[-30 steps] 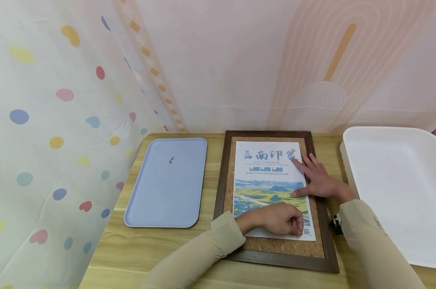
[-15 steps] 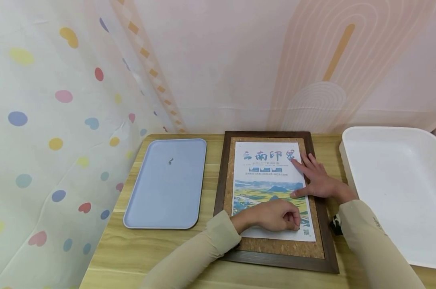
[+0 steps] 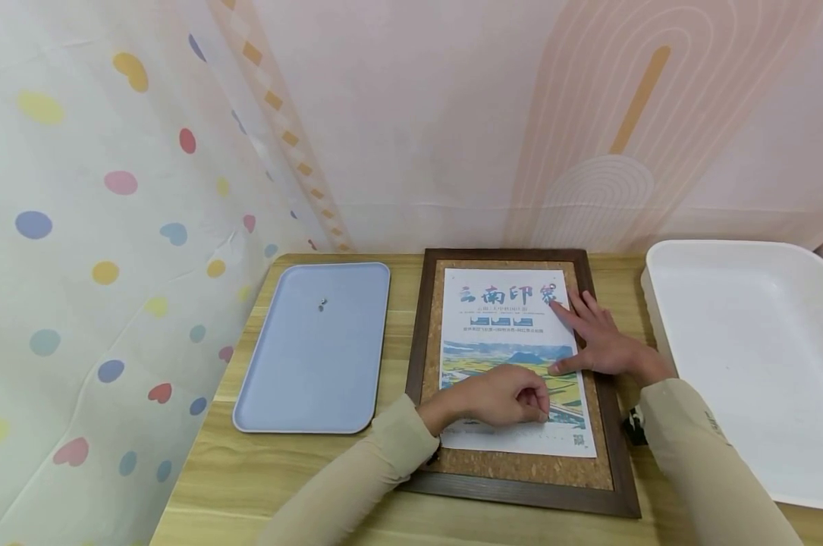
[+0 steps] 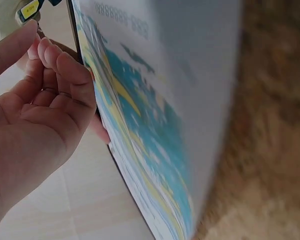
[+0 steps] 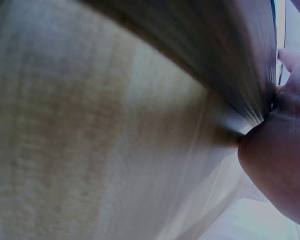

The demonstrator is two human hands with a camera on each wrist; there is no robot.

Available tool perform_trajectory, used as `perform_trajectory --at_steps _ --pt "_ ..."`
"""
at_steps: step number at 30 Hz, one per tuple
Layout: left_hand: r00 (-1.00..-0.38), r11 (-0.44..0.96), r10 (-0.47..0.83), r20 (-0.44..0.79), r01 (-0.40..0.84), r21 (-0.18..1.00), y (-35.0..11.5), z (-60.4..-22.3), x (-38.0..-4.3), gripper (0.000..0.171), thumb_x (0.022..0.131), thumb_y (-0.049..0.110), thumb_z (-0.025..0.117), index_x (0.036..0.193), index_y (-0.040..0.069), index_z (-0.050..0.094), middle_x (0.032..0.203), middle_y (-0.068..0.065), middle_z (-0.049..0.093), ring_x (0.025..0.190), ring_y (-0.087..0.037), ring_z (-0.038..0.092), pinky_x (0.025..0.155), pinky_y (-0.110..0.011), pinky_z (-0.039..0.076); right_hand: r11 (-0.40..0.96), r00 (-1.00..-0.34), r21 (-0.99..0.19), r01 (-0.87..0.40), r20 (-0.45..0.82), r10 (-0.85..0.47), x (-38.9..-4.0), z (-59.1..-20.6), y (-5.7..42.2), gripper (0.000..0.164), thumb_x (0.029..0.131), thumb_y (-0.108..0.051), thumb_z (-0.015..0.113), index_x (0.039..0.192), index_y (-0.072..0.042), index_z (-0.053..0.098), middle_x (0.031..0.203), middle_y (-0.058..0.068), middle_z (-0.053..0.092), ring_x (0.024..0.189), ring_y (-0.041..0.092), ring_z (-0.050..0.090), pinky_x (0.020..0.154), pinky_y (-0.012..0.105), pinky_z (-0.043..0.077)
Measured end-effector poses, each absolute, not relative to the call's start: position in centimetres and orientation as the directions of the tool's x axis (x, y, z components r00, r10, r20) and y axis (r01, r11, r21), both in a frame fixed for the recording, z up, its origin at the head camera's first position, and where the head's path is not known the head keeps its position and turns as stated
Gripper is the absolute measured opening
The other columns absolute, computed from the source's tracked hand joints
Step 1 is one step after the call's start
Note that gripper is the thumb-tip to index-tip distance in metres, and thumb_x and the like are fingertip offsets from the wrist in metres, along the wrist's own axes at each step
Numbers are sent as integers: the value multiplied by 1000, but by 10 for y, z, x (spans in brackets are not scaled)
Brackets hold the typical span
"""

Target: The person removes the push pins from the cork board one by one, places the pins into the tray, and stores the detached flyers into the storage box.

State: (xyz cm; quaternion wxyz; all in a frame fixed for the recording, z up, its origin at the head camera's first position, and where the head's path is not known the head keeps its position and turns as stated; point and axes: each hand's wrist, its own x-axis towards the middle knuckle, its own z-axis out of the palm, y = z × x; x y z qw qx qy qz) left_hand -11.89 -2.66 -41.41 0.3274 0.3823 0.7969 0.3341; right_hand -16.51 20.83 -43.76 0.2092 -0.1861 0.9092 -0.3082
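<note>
Left hand point(image 3: 500, 396) bends with curled fingers point(image 4: 70, 72); right hand point(image 3: 604, 347) lies spread.

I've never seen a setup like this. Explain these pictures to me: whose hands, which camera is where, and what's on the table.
There is no machine here: a person is working with two bare hands. The wide picture comes from a camera worn on the head, looking forward and down. The two close-ups come from cameras worn on the wrists, one for each hand.

On the wooden table lie a blue tray with something tiny and shiny on it, a dark-framed cork board with a printed sheet on top, and a white tub.

The right hand rests, fingers spread, across the sheet's right edge. The left hand is over the sheet's lower part; its fingertips seem to pinch a tiny dark thing, too small to name.
</note>
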Motion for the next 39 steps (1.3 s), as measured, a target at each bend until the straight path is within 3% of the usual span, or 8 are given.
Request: perform_trajectory --at_steps 26,32,39 --pt "-625 486 745 -235 266 833 -69 -406 -132 9 99 10 61 94 15 67 89 5 65 76 -8 59 72 -22 49 753 -848 -626 -202 -273 -454 -165 -436 206 118 73 -51 82 159 -10 13 163 22 -16 146 44 -23 110 69 -12" --pt "-637 498 733 -239 262 827 -77 -403 -134 7 99 13 62 94 15 67 88 0 66 78 -12 60 71 -23 49 754 -849 -626 -199 -274 -452 -166 -436 206 118 73 -50 82 159 -10 12 163 22 -16 146 44 -23 110 69 -11" --pt "-667 517 708 -231 267 814 -88 -402 -137 4 97 12 64 96 12 68 88 4 62 78 -10 57 74 -24 49 749 -848 -632 -199 -272 -455 -165 -437 207 118 73 -50 82 160 -12 12 163 21 -17 146 43 -24 110 70 -12"
